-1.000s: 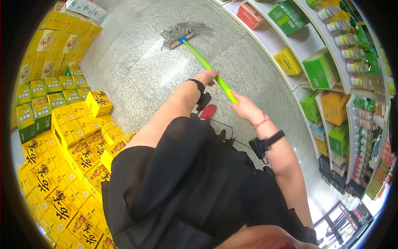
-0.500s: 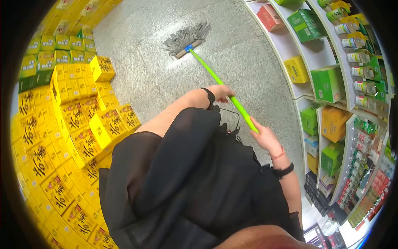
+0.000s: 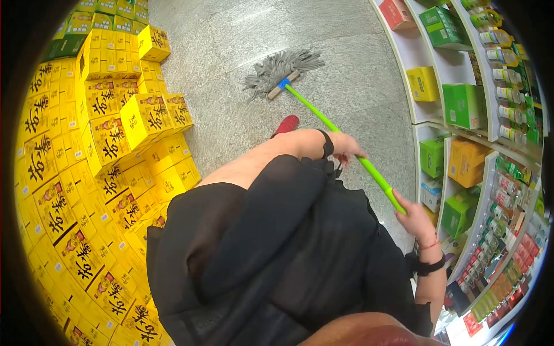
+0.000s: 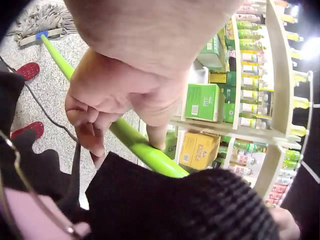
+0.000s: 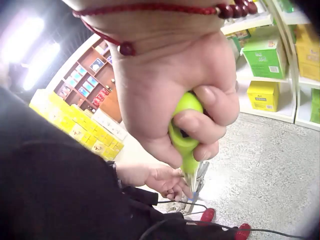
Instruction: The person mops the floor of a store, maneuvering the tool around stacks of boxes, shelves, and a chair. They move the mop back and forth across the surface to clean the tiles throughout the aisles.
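Observation:
A mop with a grey string head [image 3: 285, 66] lies on the floor ahead, its bright green handle [image 3: 316, 112] slanting back toward the body. Partway along the handle, the left hand [image 3: 344, 147] holds it; in the left wrist view that hand [image 4: 130, 90] has its thumb side against the green handle [image 4: 140, 147] and its other fingers curled. At the handle's upper end, the right hand [image 3: 416, 220] grips it. The right wrist view shows the right hand [image 5: 175, 95] with fingers wrapped round the green grip [image 5: 186, 142].
Stacked yellow boxes [image 3: 107, 138] line the left side, with green-and-yellow boxes behind. White shelves [image 3: 424, 112] with boxes and bottles run along the right. A red shoe [image 3: 285, 124] shows near the left arm. A dark cable [image 4: 47, 112] hangs by the legs.
Both hands and the handle have shifted right and nearer the body. The mop head sits farther right in the view, its strings now fanned to the right. The head view has also shifted.

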